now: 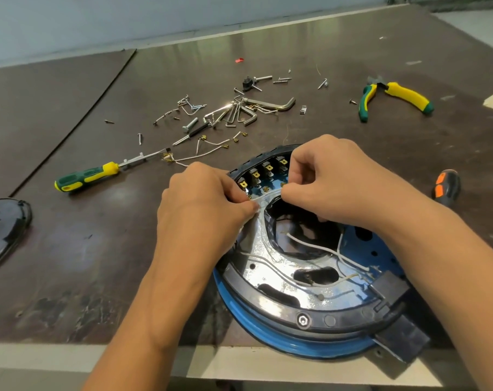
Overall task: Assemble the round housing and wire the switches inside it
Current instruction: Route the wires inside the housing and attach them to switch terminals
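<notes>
Wiring is in hand: the left grip and right grip each pinch a white wire over the round housing, which lies at the near edge of the tabletop. Next, its terminal probably needs seating squarely on a switch tab.

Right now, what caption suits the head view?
Left hand and right hand pinch a white wire inside the round housing.
</notes>
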`<state>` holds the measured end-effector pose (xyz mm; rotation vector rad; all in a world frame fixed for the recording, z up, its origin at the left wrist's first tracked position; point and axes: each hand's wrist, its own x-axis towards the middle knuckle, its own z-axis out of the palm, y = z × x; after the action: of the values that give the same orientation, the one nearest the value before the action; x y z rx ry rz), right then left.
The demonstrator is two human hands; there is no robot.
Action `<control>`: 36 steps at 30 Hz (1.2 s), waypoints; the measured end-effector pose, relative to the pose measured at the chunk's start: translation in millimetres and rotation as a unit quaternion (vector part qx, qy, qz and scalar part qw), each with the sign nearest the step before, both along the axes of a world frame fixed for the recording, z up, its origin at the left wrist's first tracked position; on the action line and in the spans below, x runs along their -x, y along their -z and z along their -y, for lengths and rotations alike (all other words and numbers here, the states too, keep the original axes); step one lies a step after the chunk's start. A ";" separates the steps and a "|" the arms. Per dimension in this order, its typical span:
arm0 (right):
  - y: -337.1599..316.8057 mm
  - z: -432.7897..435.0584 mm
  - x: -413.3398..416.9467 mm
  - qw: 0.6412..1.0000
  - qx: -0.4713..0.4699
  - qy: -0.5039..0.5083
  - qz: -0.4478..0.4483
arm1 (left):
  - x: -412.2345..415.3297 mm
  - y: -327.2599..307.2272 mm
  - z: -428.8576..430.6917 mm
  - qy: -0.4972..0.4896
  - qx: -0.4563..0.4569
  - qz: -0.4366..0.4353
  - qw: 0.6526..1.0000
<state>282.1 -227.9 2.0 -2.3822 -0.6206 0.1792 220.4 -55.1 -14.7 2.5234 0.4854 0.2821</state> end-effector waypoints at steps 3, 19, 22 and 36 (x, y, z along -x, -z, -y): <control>1.1 0.7 0.6 1.000 0.008 0.003 -0.006 | -0.9 -0.2 1.8 -0.005 -0.010 0.000 1.000; 0.7 2.8 0.1 1.000 0.018 0.006 -0.016 | 2.9 -6.1 8.0 -0.004 -0.020 0.019 1.000; -0.3 2.5 0.8 1.000 0.020 0.004 -0.020 | 2.1 -5.1 6.7 -0.006 -0.032 0.004 0.999; 0.2 2.4 0.6 0.999 0.043 -0.003 -0.021 | -0.1 -3.5 5.7 -0.010 -0.061 -0.027 0.998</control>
<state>281.5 -230.3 1.8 -2.4517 -0.6115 0.2635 220.5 -60.8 -11.2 2.6526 0.5286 0.2575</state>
